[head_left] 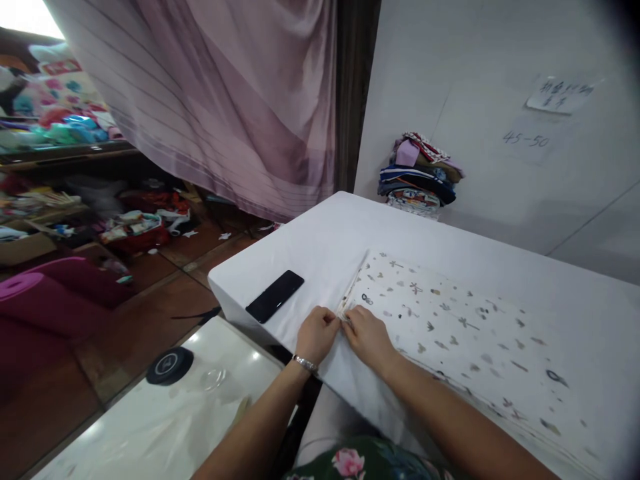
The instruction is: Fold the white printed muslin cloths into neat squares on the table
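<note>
A stack of white printed fabric (465, 327), dotted with small dark motifs, lies flat on the white-covered table (330, 233). My left hand (316, 335), with a metal watch band on its wrist, is curled and pinches the near left corner of the fabric stack. My right hand (367, 337) meets it at the same corner, fingers closed on the fabric's edge. The fingertips of both hands touch each other there.
A black phone (275, 295) lies on the table left of my hands. A pile of folded clothes (419, 177) stands against the wall at the back. A lower white table (165, 407) with a round black disc (169, 365) is at the lower left. A pink curtain (225, 100) hangs behind.
</note>
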